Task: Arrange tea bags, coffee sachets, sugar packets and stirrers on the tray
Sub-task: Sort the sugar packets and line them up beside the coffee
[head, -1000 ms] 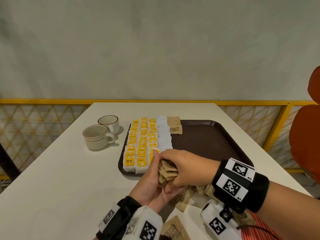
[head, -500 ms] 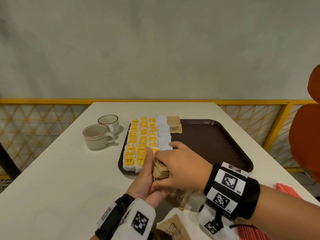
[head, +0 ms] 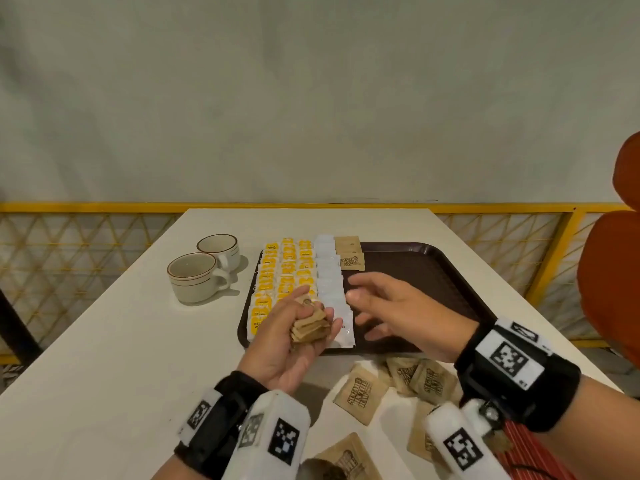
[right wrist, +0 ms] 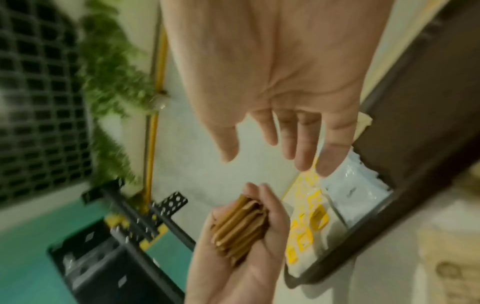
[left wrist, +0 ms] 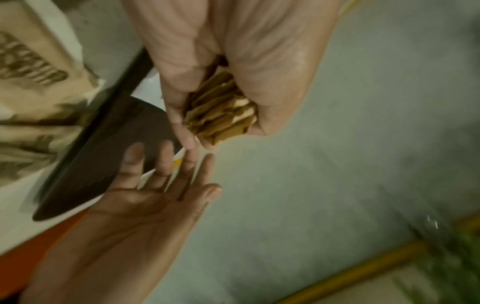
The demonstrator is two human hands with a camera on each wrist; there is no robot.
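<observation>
tray [head: 433, 271]: dark brown plastic, faintly textured, matt
brown packets [head: 362, 393]: kraft paper, matt, printed
white sachets [head: 329, 282]: glossy, smooth film
cups [head: 194, 280]: glazed ceramic, shiny
table [head: 104, 358]: smooth, matt white
railing [head: 540, 268]: yellow painted metal

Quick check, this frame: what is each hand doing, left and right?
Left hand: fingers curled round a stack of brown paper sugar packets.
Right hand: open, fingers spread, holding nothing, over the dark brown plastic tray.
</observation>
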